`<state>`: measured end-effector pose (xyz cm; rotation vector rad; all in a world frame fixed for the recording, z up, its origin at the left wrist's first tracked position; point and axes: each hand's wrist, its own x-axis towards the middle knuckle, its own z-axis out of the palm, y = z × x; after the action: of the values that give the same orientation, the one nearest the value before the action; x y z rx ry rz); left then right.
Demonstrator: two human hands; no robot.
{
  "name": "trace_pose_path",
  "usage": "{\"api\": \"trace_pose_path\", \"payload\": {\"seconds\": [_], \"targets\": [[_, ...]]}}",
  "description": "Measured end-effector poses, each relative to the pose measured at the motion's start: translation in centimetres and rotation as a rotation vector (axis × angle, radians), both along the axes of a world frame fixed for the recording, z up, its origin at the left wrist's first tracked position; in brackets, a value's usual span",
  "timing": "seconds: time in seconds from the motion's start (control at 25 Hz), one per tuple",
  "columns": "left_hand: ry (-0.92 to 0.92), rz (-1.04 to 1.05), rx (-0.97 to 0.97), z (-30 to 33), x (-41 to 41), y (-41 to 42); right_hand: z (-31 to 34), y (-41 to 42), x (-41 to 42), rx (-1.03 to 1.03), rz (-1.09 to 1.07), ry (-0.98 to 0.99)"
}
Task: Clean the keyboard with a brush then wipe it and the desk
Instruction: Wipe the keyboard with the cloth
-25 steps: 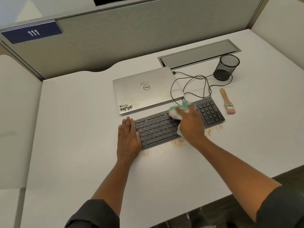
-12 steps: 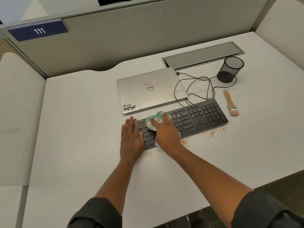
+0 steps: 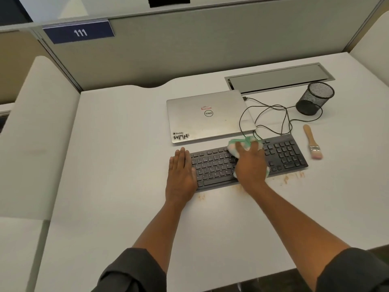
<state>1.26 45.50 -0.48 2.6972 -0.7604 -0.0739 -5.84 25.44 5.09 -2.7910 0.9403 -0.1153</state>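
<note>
From the head view we see the right hand (image 3: 250,163) laid palm-down on a white-and-green cloth (image 3: 242,144), its fingers spread and fairly straight, pressing the cloth onto the middle of a black keyboard (image 3: 212,165). The cloth bunches out past the fingertips toward the far edge of the keyboard, and a bit of it shows beside the heel of the hand on the right. The left hand (image 3: 181,173) lies flat with fingers straight and together, resting on the left end of the keyboard and the white desk (image 3: 126,165) beside it, holding nothing.

To the right of the right hand, beyond the number pad, we find a wooden-handled paintbrush (image 3: 312,142) lying on the desk, just apart from the keyboard, bristles toward us. Orange-brown crumbs (image 3: 288,178) are scattered on the desk along the keyboard's near edge, beside and below the right wrist.

Past the fingertips of both hands lies a closed silver Dell laptop (image 3: 208,116) with stickers on its lid. A thin black cable (image 3: 284,114) loops from the laptop's far right corner across the desk toward the cloth. Farther right stands a black mesh pen cup (image 3: 315,98), and behind it a grey cable hatch (image 3: 280,77) is set into the desk. A blue sign (image 3: 79,31) reading 111 sits on the partition.
</note>
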Motion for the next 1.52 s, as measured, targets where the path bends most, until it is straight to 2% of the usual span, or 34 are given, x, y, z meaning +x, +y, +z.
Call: {"api": "trace_pose_path", "payload": {"seconds": [0.16,0.24,0.36,0.44,0.52,0.76,0.92,1.0,1.12,1.24,1.4,1.52], "targets": [[0.040,-0.050,-0.020,0.4,0.2,0.5,-0.2,6.2,0.3,0.051,0.250,-0.027],[0.042,-0.089,-0.036,0.7,0.4,1.7,0.2,6.5,0.3,0.089,0.337,-0.054],[-0.040,-0.059,0.015,0.5,0.2,5.1,0.9,3.2,0.6,0.057,0.203,-0.077],[-0.024,-0.037,0.061,0.2,-0.5,7.2,0.8,0.9,0.9,0.017,0.067,-0.061],[0.000,-0.039,0.074,-0.2,-1.0,8.1,0.5,0.7,1.3,-0.023,0.058,-0.010],[0.024,-0.086,0.085,-0.4,-1.0,8.1,0.4,9.1,2.0,0.044,0.332,0.021],[0.026,-0.092,0.090,-0.8,-0.9,8.2,0.4,10.0,3.4,0.247,0.478,-0.038],[0.036,-0.092,0.081,-0.7,-0.8,8.1,0.8,8.4,5.4,0.206,0.442,-0.038],[0.051,-0.092,0.060,-0.6,-0.9,8.1,1.2,8.0,7.3,0.123,0.439,0.083],[0.047,-0.095,0.046,-0.6,-0.9,8.0,0.9,9.9,6.3,0.057,0.556,0.099],[0.033,-0.108,-0.053,-0.6,-1.0,8.0,0.0,10.5,1.9,0.107,0.738,0.101],[0.004,-0.110,-0.003,-0.7,-1.0,8.1,0.5,8.0,-1.0,0.067,0.845,0.125]]}}
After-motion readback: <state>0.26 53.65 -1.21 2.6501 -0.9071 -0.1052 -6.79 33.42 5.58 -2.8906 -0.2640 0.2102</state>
